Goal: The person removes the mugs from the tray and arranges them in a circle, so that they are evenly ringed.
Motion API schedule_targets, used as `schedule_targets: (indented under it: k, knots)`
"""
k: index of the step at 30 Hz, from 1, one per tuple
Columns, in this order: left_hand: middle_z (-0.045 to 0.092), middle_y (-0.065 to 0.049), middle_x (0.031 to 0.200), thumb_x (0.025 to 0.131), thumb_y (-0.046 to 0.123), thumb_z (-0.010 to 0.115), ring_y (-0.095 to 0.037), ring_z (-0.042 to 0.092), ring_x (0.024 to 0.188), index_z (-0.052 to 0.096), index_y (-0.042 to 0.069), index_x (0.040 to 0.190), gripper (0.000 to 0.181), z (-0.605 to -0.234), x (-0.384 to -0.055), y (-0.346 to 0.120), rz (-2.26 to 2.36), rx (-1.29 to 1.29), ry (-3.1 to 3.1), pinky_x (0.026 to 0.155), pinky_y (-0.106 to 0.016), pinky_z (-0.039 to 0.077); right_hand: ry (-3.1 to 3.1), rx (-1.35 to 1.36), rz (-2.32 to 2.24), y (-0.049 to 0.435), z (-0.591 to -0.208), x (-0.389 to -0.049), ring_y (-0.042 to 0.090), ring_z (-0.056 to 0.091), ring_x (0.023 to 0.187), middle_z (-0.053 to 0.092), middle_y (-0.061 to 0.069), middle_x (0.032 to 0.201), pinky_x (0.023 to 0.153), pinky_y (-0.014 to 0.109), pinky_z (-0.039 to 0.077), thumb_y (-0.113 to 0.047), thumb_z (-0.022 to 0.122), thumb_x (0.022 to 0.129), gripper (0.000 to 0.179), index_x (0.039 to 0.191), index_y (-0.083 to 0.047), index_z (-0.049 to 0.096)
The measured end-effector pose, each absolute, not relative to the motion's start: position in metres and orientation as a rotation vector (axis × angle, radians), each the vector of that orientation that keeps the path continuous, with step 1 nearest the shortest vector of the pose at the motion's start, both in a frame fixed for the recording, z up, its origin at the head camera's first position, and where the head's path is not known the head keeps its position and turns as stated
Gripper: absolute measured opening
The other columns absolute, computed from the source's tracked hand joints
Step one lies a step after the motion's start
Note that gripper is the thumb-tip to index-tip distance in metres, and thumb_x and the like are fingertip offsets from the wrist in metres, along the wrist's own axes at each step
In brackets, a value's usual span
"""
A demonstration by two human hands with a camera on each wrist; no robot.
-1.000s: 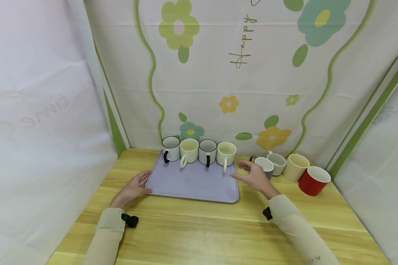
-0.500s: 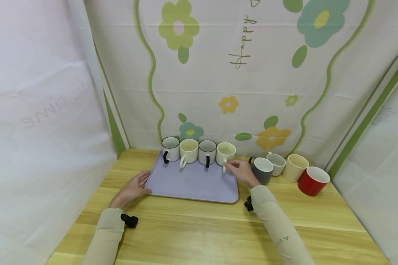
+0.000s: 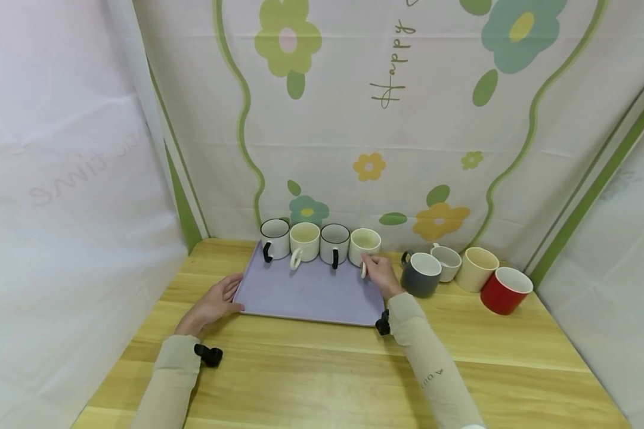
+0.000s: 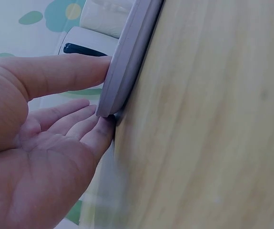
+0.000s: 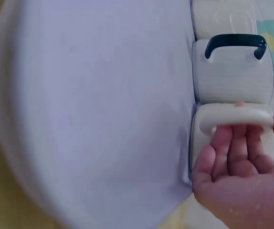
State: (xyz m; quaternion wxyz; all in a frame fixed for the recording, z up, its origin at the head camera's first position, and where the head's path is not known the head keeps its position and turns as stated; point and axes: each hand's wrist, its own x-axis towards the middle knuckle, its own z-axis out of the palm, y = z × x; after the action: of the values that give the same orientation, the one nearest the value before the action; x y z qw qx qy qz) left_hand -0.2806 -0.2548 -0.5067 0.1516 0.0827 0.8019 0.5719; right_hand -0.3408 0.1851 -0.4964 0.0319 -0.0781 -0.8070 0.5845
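Observation:
On the lilac tray (image 3: 311, 298) several mugs stand in a row along the back edge, handles toward me. My right hand (image 3: 382, 277) grips the handle (image 5: 237, 116) of the cream mug (image 3: 364, 240) at the row's right end; in the right wrist view its fingers reach into the loop and the thumb lies at the handle's end. My left hand (image 3: 211, 307) holds the tray's near left corner, thumb (image 4: 70, 74) on the rim and fingertips at its lower edge. To the left along the row come a black-rimmed white mug (image 3: 334, 241), another cream mug (image 3: 305, 240) and another black-rimmed mug (image 3: 275, 237).
Right of the tray on the wooden table (image 3: 311, 369) stand a dark grey mug (image 3: 420, 283), a small off-white cup (image 3: 448, 268), a pale yellow mug (image 3: 474, 277) and a red mug (image 3: 504, 298). Flower-printed cloth walls (image 3: 322, 119) close off the back and sides.
My right hand has moved left from beside the dark grey mug to the right-end cream mug and taken hold of its handle. The left hand stays at the tray corner.

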Motion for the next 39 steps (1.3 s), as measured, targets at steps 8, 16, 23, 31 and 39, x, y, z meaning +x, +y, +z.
schedule_targets:
  k: [8, 16, 23, 31, 39]
  knots:
    - [0.008, -0.03, 0.175, 0.093, -0.01, 0.07, -0.048, 0.008, 0.163, 0.013, -0.004, 0.167, 0.093, -0.506, -0.281, -0.255, 1.651, 0.282, 2.286, 0.13, -0.057, 0.024, -2.481, -0.363, 1.71, 0.184, -0.489, -0.334, 0.013, 0.047, 0.065, 0.053, -0.006, 0.066, 0.062, 0.026, 0.038, -0.041, 0.054, 0.109, 0.052, 0.084, 0.003, 0.067]
    - [0.01, -0.03, 0.175, 0.092, -0.01, 0.07, -0.048, 0.009, 0.163, 0.014, -0.004, 0.167, 0.094, -0.506, -0.28, -0.256, 1.669, 0.275, 2.273, 0.13, -0.057, 0.024, -2.484, -0.293, 1.804, 0.193, -0.479, -0.316, 0.014, 0.043, 0.062, 0.047, -0.004, 0.062, 0.06, 0.025, 0.034, -0.03, 0.051, 0.11, 0.051, 0.064, -0.009, 0.053]
    - [0.01, -0.029, 0.175, 0.093, -0.009, 0.07, -0.047, 0.01, 0.163, 0.014, -0.004, 0.167, 0.093, -0.507, -0.282, -0.257, 1.652, 0.265, 2.286, 0.13, -0.055, 0.024, -2.534, -0.126, 1.82, 0.206, -0.469, -0.29, 0.013, 0.044, 0.065, 0.047, -0.003, 0.064, 0.061, 0.022, 0.036, -0.019, 0.051, 0.111, 0.046, 0.067, -0.004, 0.054]
    - [0.009, -0.03, 0.175, 0.093, -0.008, 0.071, -0.048, 0.009, 0.163, 0.013, -0.004, 0.167, 0.093, -0.507, -0.281, -0.258, 1.638, 0.265, 2.297, 0.13, -0.055, 0.023, -2.603, 0.075, 1.762, 0.237, -0.446, -0.258, 0.01, 0.044, 0.068, 0.048, -0.002, 0.07, 0.063, 0.021, 0.037, -0.012, 0.049, 0.111, 0.04, 0.074, 0.002, 0.054]
    - [0.01, -0.029, 0.175, 0.093, -0.01, 0.07, -0.048, 0.01, 0.163, 0.015, -0.004, 0.167, 0.092, -0.508, -0.281, -0.257, 1.657, 0.256, 2.292, 0.13, -0.055, 0.024, -2.602, 0.283, 1.789, 0.294, -0.434, -0.227, 0.008, 0.045, 0.07, 0.046, -0.003, 0.071, 0.067, 0.023, 0.038, -0.007, 0.045, 0.111, 0.038, 0.08, 0.015, 0.048]
